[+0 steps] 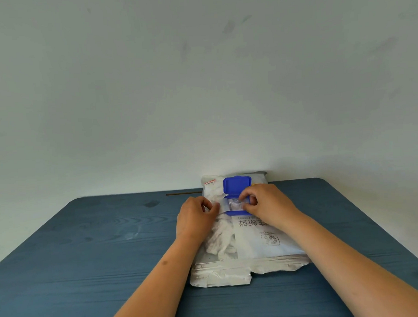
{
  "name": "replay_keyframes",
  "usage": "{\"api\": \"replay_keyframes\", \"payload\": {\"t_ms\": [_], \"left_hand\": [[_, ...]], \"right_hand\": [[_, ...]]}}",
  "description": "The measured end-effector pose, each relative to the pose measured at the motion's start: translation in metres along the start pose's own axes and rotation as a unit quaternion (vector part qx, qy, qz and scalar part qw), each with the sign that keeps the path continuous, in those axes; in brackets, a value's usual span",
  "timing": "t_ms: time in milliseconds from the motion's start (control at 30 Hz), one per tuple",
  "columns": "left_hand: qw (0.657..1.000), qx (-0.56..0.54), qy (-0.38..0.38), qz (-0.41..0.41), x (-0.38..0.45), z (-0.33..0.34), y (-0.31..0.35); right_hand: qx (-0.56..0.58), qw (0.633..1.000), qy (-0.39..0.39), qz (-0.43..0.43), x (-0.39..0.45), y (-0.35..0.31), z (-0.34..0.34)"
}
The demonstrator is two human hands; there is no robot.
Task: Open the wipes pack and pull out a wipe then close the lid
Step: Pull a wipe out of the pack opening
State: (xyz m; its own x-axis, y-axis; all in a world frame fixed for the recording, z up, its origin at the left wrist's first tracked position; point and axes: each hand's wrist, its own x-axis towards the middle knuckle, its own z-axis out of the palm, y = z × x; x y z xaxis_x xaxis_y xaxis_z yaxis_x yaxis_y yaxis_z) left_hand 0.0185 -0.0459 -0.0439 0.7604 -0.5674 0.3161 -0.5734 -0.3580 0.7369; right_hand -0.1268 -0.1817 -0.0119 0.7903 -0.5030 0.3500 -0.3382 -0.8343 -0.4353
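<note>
A white, crumpled wipes pack lies on the blue table, its far end against the wall. Its blue plastic lid is flipped up and back, so the blue-framed opening shows. My left hand pinches the clear seal flap at the opening's left side and holds it pulled aside. My right hand rests over the right side of the opening, with thumb and forefinger closed on the white wipe inside it. Part of the frame is hidden under my right hand.
A thin dark stick lies by the wall at the table's far edge, left of the pack. A plain white wall rises right behind the table. The table's rounded corners show at far left and far right.
</note>
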Motion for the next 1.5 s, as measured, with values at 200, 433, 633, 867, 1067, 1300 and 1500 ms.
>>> {"api": "replay_keyframes", "payload": {"t_ms": [200,433,633,867,1067,1300,1500], "left_hand": [[1.000,0.010,0.001,0.010,0.002,0.001,-0.002],[1.000,0.009,0.004,0.015,0.003,0.002,-0.004],[1.000,0.009,0.002,0.019,0.004,0.001,-0.007],[0.999,0.021,0.003,0.026,0.005,0.002,-0.006],[0.999,0.025,0.004,0.026,0.005,0.000,-0.007],[0.999,0.023,0.004,0.026,0.004,0.001,-0.007],[0.999,0.027,0.005,0.030,0.003,0.000,-0.005]], "right_hand": [[-0.083,0.995,-0.026,-0.045,0.009,-0.008,-0.003],[-0.145,0.988,-0.037,-0.047,0.014,-0.016,-0.002],[-0.151,0.987,-0.030,-0.044,0.014,-0.017,0.005],[-0.116,0.991,0.031,-0.053,0.010,-0.015,0.003],[-0.094,0.991,0.075,-0.056,0.007,-0.014,0.000],[-0.079,0.985,0.129,-0.079,0.004,-0.017,-0.004],[-0.067,0.983,0.150,-0.086,0.005,-0.019,-0.004]]}}
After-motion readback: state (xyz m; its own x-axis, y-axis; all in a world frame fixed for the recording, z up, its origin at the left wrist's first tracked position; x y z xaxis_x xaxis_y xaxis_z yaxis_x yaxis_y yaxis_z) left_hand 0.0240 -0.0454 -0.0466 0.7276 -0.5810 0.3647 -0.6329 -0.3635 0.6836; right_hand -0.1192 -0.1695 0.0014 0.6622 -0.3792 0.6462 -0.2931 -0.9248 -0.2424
